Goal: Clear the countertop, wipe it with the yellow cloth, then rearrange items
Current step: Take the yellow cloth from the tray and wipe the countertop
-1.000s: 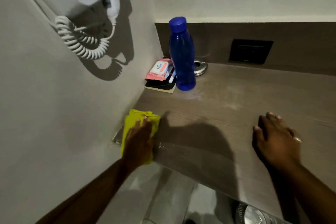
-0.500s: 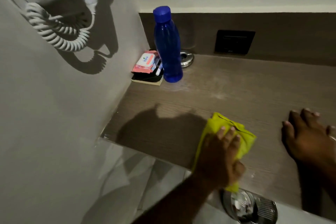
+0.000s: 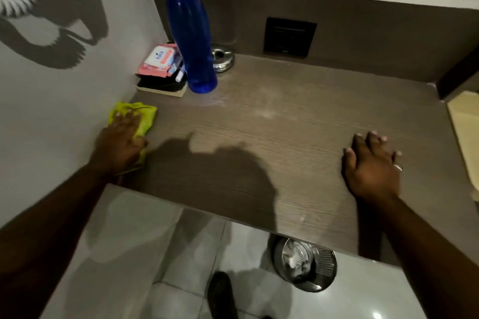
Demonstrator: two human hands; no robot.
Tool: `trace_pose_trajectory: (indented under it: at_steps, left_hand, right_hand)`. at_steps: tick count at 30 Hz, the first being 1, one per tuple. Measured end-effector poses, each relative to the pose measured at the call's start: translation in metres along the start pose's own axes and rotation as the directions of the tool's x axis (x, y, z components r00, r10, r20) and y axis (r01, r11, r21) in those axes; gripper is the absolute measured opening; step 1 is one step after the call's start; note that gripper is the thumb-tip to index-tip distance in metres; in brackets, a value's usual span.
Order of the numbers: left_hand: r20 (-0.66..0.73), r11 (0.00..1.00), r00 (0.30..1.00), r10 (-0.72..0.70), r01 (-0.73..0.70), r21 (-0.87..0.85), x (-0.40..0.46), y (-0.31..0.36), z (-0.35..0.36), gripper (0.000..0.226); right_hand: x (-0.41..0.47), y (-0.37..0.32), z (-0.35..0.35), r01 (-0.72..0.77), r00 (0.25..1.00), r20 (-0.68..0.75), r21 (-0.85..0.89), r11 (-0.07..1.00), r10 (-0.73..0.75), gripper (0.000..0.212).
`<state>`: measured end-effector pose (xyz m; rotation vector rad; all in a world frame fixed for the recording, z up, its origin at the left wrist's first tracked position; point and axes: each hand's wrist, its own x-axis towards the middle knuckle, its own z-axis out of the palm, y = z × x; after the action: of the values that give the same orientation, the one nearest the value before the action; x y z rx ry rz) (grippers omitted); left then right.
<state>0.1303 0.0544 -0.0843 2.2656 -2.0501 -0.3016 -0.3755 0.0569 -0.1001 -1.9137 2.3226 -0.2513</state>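
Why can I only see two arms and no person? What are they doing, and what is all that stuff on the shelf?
The camera sits on the person's head and looks down, so you see what they see: just their own arms. No robot here.

The left hand presses a yellow cloth flat on the brown countertop, next to the wall, to wipe it. The right hand lies open on the countertop and holds nothing.

In the back corner stands a tall blue bottle. Beside it lies a pink packet on top of a dark tray, and behind the bottle is a shiny metal dish. A dark wall plate sits on the back panel.

Down on the floor you can see a metal bin and the tip of a shoe.
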Motion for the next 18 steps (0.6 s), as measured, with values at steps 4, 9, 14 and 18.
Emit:
trace_pose_trajectory:
  at_steps: [4, 9, 14, 18]
  left_hand:
    - [-0.017, 0.999, 0.999, -0.040, 0.040, -0.007, -0.012, -0.008, -0.015, 0.088]
    - [0.020, 0.998, 0.998, -0.054, 0.054, 0.017, -0.049, -0.012, -0.007, 0.091]
    - [0.067, 0.995, 0.996, -0.055, 0.049, 0.087, -0.023, -0.002, -0.013, 0.098]
    - [0.050, 0.993, 0.994, -0.095, 0.091, 0.069, 0.014, 0.016, -0.015, 0.105]
  right_hand:
    - [0.000, 0.004, 0.002, 0.023, 1.000, -0.007, 0.025, 0.999, -0.023, 0.062]
    - [0.005, 0.009, 0.009, 0.011, 1.000, -0.008, -0.001, 1.000, -0.011, 0.055]
    - [0.010, 0.011, 0.017, 0.006, 1.000, -0.010, -0.027, 1.000, -0.007, 0.057]
    - [0.009, 0.011, 0.017, 0.021, 0.999, -0.026, -0.029, 0.999, -0.021, 0.064]
